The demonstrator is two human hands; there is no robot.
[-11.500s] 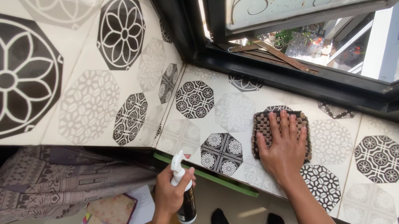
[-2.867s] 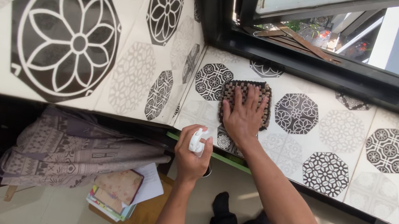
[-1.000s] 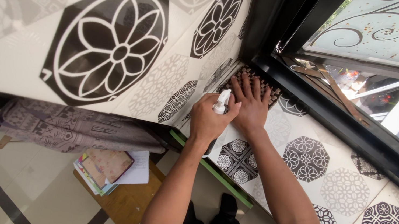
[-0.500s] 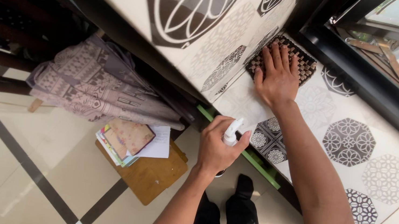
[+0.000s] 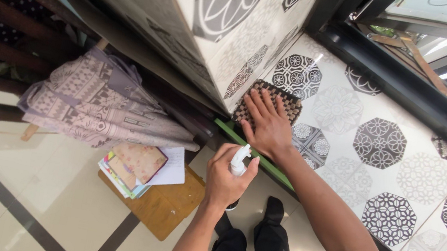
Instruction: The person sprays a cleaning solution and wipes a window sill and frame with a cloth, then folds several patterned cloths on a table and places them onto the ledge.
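My right hand (image 5: pixel 267 125) lies flat, fingers spread, on a brown woven cloth (image 5: pixel 286 99) pressed against the patterned tile ledge (image 5: pixel 410 146), close to its near edge by the corner. My left hand (image 5: pixel 226 180) grips a spray bottle with a white nozzle (image 5: pixel 240 158), held just below the ledge's green edge strip (image 5: pixel 273 173). Most of the bottle's body is hidden behind my hand.
A black window frame (image 5: pixel 424 99) runs along the far side of the ledge. Below left, a patterned fabric bundle (image 5: pixel 98 103) hangs from dark wooden bars. Books and papers (image 5: pixel 136 168) rest on a wooden board (image 5: pixel 166 207) on the floor. My feet in dark socks (image 5: pixel 272 214) stand below.
My right hand slid the cloth from the far corner by the window frame toward the ledge's near edge. My left hand with the bottle stayed just below the ledge.
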